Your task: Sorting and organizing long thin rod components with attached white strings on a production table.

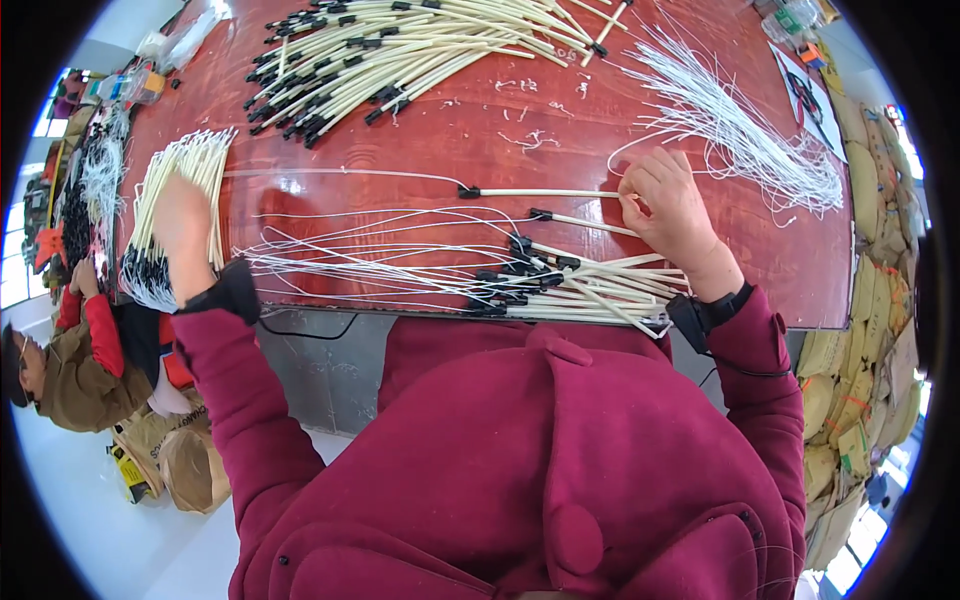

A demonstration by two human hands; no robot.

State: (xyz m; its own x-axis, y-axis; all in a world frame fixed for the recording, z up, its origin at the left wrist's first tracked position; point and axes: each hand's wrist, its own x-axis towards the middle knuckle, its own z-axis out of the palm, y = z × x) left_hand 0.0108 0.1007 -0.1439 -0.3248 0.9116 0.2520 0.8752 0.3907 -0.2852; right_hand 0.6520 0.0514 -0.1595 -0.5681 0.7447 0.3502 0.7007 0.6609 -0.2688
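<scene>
My right hand [668, 205] is closed in a pinch at the right end of a thin cream stick [550, 193]. That stick has a black cap [468, 191] on its left end, with a white cord [370, 173] running left from it. My left hand [183, 235], smeared by motion, is over a bundle of cream sticks [212, 165] with black ends at the table's left. Its fingers cannot be made out. Between my hands, near the front edge, lies a loose group of capped sticks [590, 285] with long white cords [370, 262] trailing left.
A large heap of black-capped sticks [400, 70] covers the back of the red table [380, 140]. White cords [745, 135] lie fanned out at the back right, near pliers [800, 95]. Another person [80, 370] is at far left; stacked sacks [865, 330] stand at right.
</scene>
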